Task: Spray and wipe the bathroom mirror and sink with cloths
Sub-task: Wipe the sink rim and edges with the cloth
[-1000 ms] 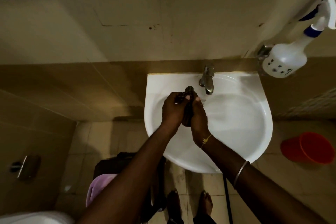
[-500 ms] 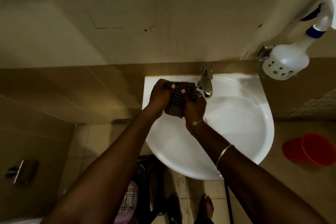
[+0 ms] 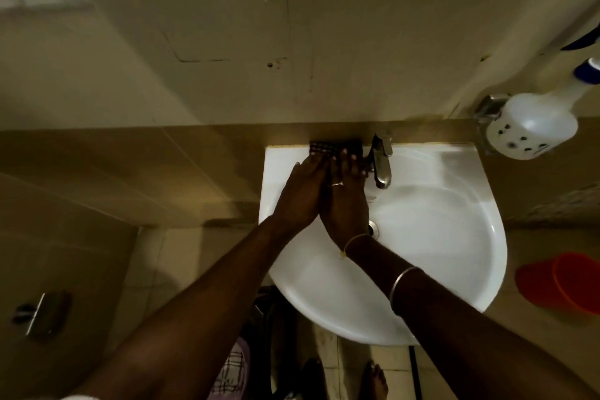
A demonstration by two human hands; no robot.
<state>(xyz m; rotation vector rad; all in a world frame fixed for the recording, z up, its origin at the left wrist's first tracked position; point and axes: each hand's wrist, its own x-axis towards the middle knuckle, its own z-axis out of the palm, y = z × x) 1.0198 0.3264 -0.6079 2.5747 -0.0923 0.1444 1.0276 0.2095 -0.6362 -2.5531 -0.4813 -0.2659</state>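
The white sink (image 3: pixel 454 256) is fixed to the tan tiled wall, with a metal tap (image 3: pixel 381 159) at its back. A dark checked cloth (image 3: pixel 324 147) lies spread on the sink's back-left rim, just left of the tap. My left hand (image 3: pixel 300 196) and my right hand (image 3: pixel 345 201) lie side by side with fingers stretched flat, fingertips pressing down on the cloth. Most of the cloth is hidden under my fingers. A white spray bottle (image 3: pixel 532 127) with a blue nozzle hangs on the wall at the right, untouched.
A red bucket (image 3: pixel 565 282) stands on the floor right of the sink. Under the sink are a dark object and a pink checked fabric (image 3: pixel 231 370). My bare feet (image 3: pixel 373 378) are on the floor tiles. A metal fitting (image 3: pixel 42 315) sticks out of the left wall.
My hands moved from over the basin up to the sink's back-left rim. The cloth, bunched between them before, is now spread flat under my outstretched fingers.
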